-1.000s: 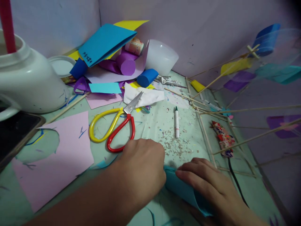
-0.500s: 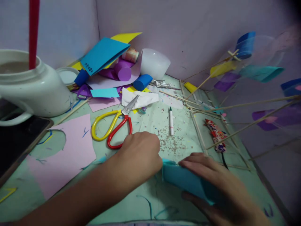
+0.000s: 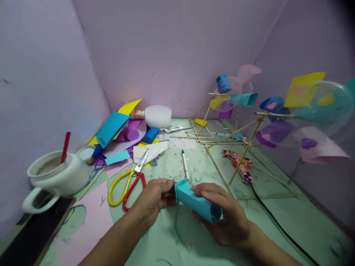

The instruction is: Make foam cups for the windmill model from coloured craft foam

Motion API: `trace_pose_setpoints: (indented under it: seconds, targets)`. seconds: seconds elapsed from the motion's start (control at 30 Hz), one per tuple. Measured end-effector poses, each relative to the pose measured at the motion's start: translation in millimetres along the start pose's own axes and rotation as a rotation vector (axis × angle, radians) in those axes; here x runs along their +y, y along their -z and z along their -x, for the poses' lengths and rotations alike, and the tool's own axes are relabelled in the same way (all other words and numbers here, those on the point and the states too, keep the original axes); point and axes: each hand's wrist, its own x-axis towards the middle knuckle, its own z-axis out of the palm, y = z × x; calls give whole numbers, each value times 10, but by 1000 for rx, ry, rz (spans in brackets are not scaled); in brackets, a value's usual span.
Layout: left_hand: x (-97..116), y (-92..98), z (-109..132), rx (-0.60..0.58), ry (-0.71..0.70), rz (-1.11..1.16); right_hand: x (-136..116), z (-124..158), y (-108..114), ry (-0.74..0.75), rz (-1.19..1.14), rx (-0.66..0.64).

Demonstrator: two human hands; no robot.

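Observation:
A turquoise paper tube (image 3: 194,201) lies slanted between my hands, its open end toward the right and a ragged, folded rim at the left end. My right hand (image 3: 233,214) is closed round its side, fingers on top and thumb below. At the rim, my left hand (image 3: 155,197) pinches the tube's left end with bent fingers. Scissors (image 3: 137,179) with one yellow and one red handle lie just beyond my left hand, blades pointing away. A white marker (image 3: 185,164) with a dark green tip rests behind the tube.
Left are a white mug-like pot (image 3: 69,181) with a red stick, a phone (image 3: 30,236) and cut pink paper (image 3: 88,221). Coloured paper scraps (image 3: 113,129) pile up at the back. Right stands a stick frame (image 3: 219,166) with paper-cupped wheels, beside a patterned glue gun (image 3: 241,166) and its cable.
My view has tilted up and pulled back, showing more wall and the wheels. The tube has turned so its open right end shows. My left hand has rolled, baring its fingers at the rim.

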Motion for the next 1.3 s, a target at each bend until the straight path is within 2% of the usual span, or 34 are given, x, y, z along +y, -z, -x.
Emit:
trace_pose_setpoints:
  seconds: [0.17, 0.3, 0.57, 0.63, 0.77, 0.83, 0.9, 0.97, 1.07, 1.1, 1.2, 1.3]
  targets:
    - [-20, 4, -31, -28, 0, -11, 23, 72, 1, -44, -3, -52]
    - [-26, 11, -25, -67, 3, -31, 16, 62, -15, -12, -23, -55]
    - [-59, 14, 0, -101, -69, -139, 16, 22, -18, -39, 11, -141]
    - [-63, 20, -22, -54, -110, -215, 10, 5, 0, -39, 12, -147]
    - [17, 20, -33, 176, -215, -334, 0, -48, 45, 18, 72, -101]
    - [86, 16, 3, 295, -299, -381, 1, -71, 51, 70, 132, -90]
    - [138, 0, 75, 357, -413, -471, 4, -76, 37, 89, 193, -84]
    - [143, -39, 176, 323, -526, -604, 8, -58, 3, 52, 252, -68]
    - [41, -142, 328, 107, -582, -826, 7, -14, -69, -31, 319, -37]
    - [-15, -178, 365, 78, -591, -921, 4, -2, -92, -47, 324, -34]
    - [-176, -246, 411, 176, -692, -1127, -14, 7, -131, -56, 280, -37]
    - [-223, -225, 382, 278, -735, -1129, -27, -5, -95, -50, 138, -82]
